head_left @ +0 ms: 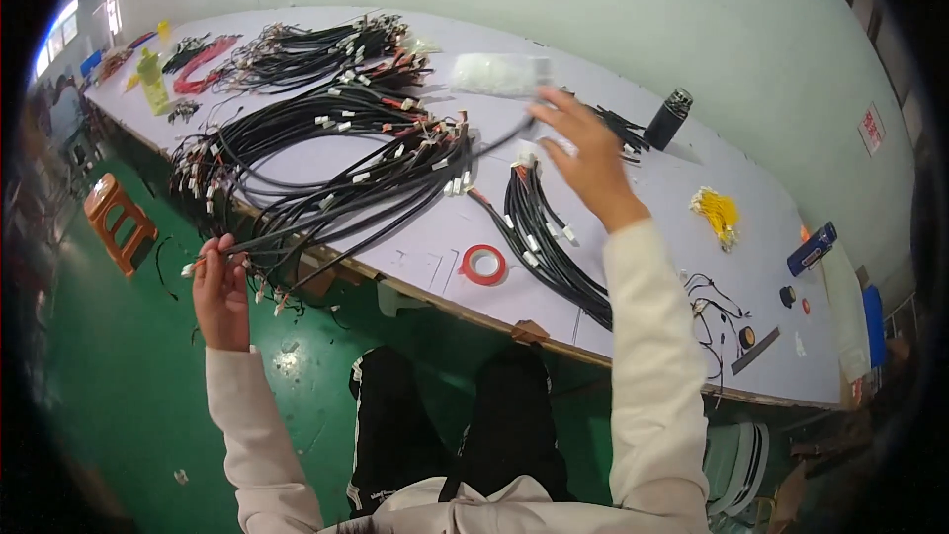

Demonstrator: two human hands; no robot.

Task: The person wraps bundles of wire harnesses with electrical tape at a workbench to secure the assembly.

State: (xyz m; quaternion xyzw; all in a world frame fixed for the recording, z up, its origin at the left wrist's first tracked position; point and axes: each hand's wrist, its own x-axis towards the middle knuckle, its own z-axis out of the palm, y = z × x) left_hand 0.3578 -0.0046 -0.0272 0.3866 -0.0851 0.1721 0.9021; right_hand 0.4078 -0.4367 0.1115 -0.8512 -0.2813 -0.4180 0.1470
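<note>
A black cable [502, 141] stretches over the table between my two hands. My left hand [222, 297] is closed around its near-left end, just off the table's front edge, where a white connector [189, 269] and short coloured wires stick out. My right hand [593, 158], slightly blurred, grips the other end above the middle of the table. Beneath the cable lies a large looped bundle of black cables [287, 133] with white tags and red wire ends. To its right, a smaller black cable bundle [539, 227] passes under my right forearm.
Red tape [483, 265] lies near the front edge. Further back are a clear plastic bag [494, 74], a black bottle [668, 120] and another cable pile [306, 49]. Yellow wires [716, 216] and a dark blue can [812, 249] are at right. An orange stool [119, 222] stands left.
</note>
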